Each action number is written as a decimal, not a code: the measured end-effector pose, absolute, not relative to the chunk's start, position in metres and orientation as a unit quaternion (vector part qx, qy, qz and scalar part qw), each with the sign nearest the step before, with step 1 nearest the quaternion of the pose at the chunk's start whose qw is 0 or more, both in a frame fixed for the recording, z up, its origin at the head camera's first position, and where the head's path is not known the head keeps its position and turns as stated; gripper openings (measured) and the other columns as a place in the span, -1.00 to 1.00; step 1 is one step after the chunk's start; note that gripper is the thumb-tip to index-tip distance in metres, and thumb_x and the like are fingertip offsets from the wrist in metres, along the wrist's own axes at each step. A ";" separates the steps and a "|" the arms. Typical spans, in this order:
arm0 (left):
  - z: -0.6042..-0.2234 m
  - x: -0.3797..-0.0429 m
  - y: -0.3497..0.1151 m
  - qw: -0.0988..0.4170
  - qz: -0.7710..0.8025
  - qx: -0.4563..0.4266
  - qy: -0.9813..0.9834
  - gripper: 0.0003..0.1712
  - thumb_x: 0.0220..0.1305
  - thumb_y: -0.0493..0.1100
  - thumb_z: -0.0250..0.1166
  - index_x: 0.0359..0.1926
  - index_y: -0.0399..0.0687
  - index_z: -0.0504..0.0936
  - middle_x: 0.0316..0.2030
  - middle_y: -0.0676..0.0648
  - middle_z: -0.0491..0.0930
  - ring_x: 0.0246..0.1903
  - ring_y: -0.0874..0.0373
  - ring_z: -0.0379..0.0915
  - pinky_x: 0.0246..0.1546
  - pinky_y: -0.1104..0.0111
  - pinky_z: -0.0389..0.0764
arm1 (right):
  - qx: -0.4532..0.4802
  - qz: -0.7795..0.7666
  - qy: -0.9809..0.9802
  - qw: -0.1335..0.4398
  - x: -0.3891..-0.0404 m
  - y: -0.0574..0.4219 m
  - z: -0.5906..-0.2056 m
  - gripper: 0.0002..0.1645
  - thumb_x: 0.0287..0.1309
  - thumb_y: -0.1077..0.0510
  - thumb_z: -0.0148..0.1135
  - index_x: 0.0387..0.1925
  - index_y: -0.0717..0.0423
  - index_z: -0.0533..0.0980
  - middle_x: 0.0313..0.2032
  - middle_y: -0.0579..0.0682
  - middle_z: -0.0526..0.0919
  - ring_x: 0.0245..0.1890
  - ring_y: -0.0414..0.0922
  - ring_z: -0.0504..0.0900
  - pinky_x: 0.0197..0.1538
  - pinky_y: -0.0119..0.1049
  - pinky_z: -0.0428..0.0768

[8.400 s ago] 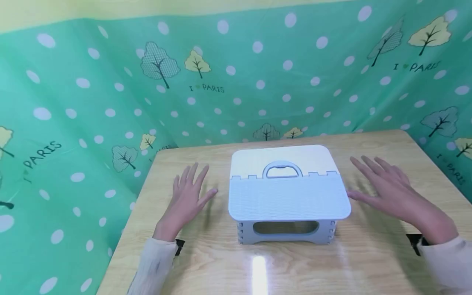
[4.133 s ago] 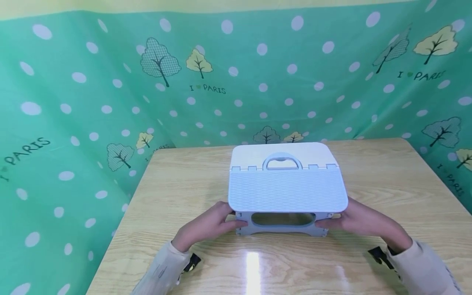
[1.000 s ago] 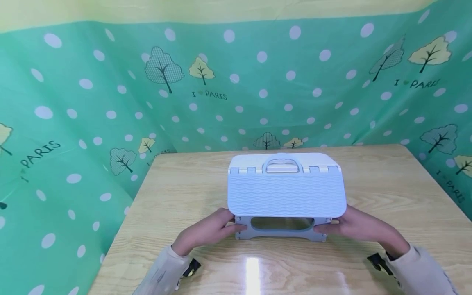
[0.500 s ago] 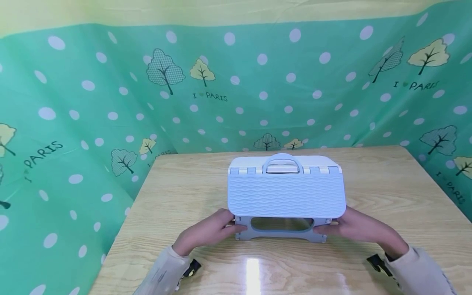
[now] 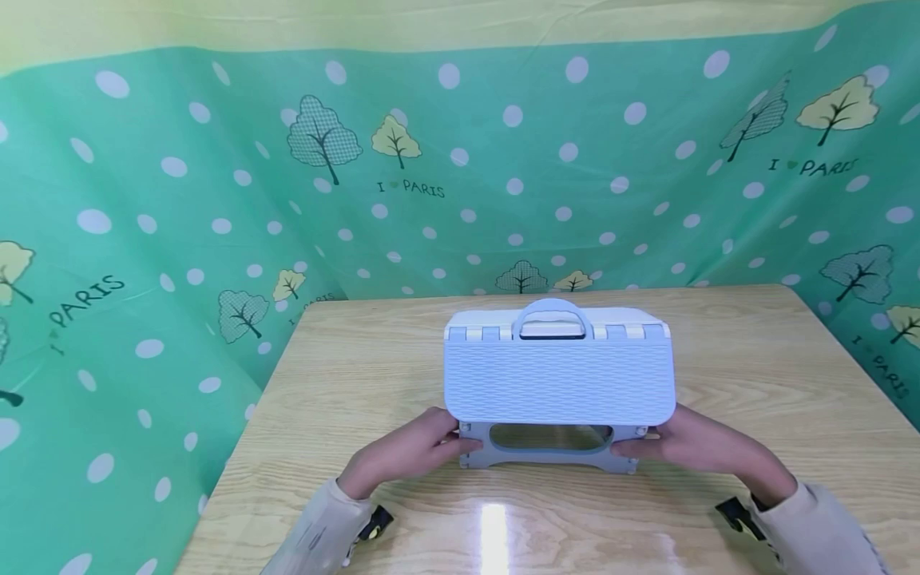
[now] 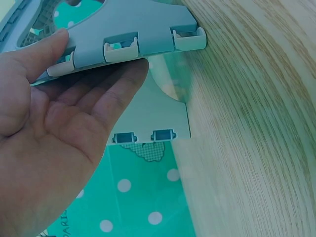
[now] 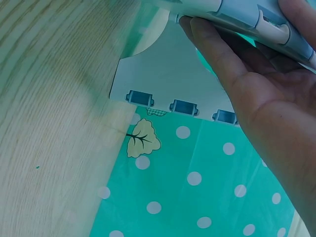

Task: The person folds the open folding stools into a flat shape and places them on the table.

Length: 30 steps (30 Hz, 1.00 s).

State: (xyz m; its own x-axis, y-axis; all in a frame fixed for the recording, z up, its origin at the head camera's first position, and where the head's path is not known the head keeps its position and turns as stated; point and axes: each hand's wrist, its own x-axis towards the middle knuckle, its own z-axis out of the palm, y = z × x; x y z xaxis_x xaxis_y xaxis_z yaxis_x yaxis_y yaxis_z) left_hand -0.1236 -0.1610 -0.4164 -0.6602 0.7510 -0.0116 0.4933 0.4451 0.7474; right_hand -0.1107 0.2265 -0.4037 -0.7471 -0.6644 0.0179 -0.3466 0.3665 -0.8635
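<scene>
A light-blue and white plastic folding step stool [image 5: 557, 383] stands on the wooden table, its top bent upward along the middle hinge. The arched handle [image 5: 552, 305] sticks up at that ridge. My left hand [image 5: 406, 454] grips the left end of the near leg panel [image 5: 549, 458], thumb on its front and fingers behind. At the right end my right hand [image 5: 707, 443] holds the same panel likewise. Both wrist views show the far leg panel [image 6: 168, 111] beyond the fingers, with hinge lugs [image 7: 183, 107] along its edge. The stool's top covers some fingers in the head view.
The wooden table [image 5: 345, 359] extends to both sides and in front of the stool. A green polka-dot curtain [image 5: 460, 160] with printed trees hangs behind and along the sides. A strip of light [image 5: 493, 535] reflects off the tabletop.
Earlier the hands were apart from the stool and its top lay flat. They have since taken hold of the near leg panel; the top's middle has folded upward, raising the handle, lately only slightly.
</scene>
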 end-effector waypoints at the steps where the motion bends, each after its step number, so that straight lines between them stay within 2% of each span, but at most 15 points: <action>1: -0.416 -0.123 -0.161 0.174 0.371 0.373 0.833 -0.44 0.51 -0.04 0.12 0.45 0.14 0.26 0.08 0.04 0.59 -0.22 0.31 0.46 -0.23 0.45 0.58 | -0.313 -0.468 0.808 0.170 -0.111 0.226 -0.404 -0.01 0.22 0.09 0.38 0.50 -0.08 0.01 0.31 0.19 0.27 0.13 -0.29 0.37 0.06 -0.39 0.50; 9: -0.418 -0.121 -0.161 0.190 0.378 0.363 0.831 -0.45 0.53 0.00 0.09 0.46 0.21 0.24 0.07 0.07 0.58 -0.24 0.32 0.45 -0.24 0.45 0.57 | -0.341 -0.466 0.802 0.155 -0.111 0.226 -0.406 -0.07 0.26 0.15 0.34 0.49 0.02 0.02 0.18 0.18 0.38 -0.01 -0.28 0.44 -0.10 -0.35 0.54; 17: -0.421 -0.122 -0.162 0.191 0.374 0.362 0.832 -0.45 0.54 0.04 0.06 0.46 0.26 0.22 0.03 0.16 0.56 -0.28 0.33 0.42 -0.26 0.45 0.54 | -0.346 -0.462 0.804 0.147 -0.111 0.226 -0.407 -0.07 0.25 0.17 0.34 0.49 0.01 0.03 0.21 0.19 0.36 0.02 -0.29 0.42 -0.09 -0.36 0.53; 19: -0.421 -0.122 -0.162 0.192 0.373 0.361 0.833 -0.47 0.54 0.05 0.05 0.45 0.23 0.25 -0.04 0.20 0.56 -0.33 0.36 0.40 -0.29 0.46 0.53 | -0.348 -0.464 0.801 0.148 -0.111 0.225 -0.407 -0.07 0.25 0.18 0.34 0.48 0.03 0.02 0.17 0.18 0.38 -0.01 -0.28 0.43 -0.11 -0.35 0.54; 21: -0.420 -0.122 -0.162 0.197 0.372 0.357 0.834 -0.52 0.54 0.06 0.05 0.40 0.21 0.32 -0.23 0.22 0.55 -0.44 0.38 0.34 -0.39 0.49 0.49 | -0.349 -0.469 0.797 0.152 -0.111 0.225 -0.407 -0.08 0.26 0.20 0.33 0.47 0.04 0.02 0.10 0.17 0.41 -0.05 -0.26 0.46 -0.15 -0.33 0.56; 24: -0.418 -0.122 -0.161 0.203 0.371 0.349 0.836 -0.54 0.54 0.07 0.05 0.37 0.17 0.35 -0.46 0.21 0.41 -0.56 0.40 0.23 -0.50 0.52 0.39 | -0.347 -0.474 0.794 0.158 -0.111 0.225 -0.406 -0.11 0.26 0.21 0.32 0.46 0.04 0.03 0.01 0.16 0.45 -0.11 -0.24 0.48 -0.21 -0.32 0.57; 26: -0.417 -0.122 -0.161 0.207 0.370 0.345 0.838 -0.55 0.54 0.07 0.05 0.34 0.12 0.38 -0.55 0.18 0.31 -0.61 0.40 0.16 -0.55 0.53 0.34 | -0.344 -0.474 0.795 0.159 -0.112 0.226 -0.407 -0.12 0.26 0.20 0.32 0.45 0.03 0.04 0.01 0.16 0.46 -0.11 -0.23 0.48 -0.22 -0.32 0.56; 30: -0.416 -0.123 -0.161 0.207 0.365 0.340 0.842 -0.51 0.54 0.06 0.05 0.38 0.06 0.36 -0.55 0.18 0.30 -0.61 0.40 0.17 -0.56 0.53 0.33 | -0.338 -0.471 0.799 0.159 -0.113 0.226 -0.408 -0.13 0.27 0.18 0.32 0.46 0.01 0.05 0.07 0.15 0.43 -0.08 -0.25 0.46 -0.20 -0.33 0.55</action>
State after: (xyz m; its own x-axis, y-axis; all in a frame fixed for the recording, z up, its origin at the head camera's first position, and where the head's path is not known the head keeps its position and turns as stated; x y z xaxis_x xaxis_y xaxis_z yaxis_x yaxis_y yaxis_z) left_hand -0.1226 -0.1606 -0.4161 -0.6837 0.7228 -0.1000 0.4215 0.5031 0.7544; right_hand -0.1132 0.2262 -0.4077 -0.7211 -0.6899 0.0638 -0.3901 0.3282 -0.8603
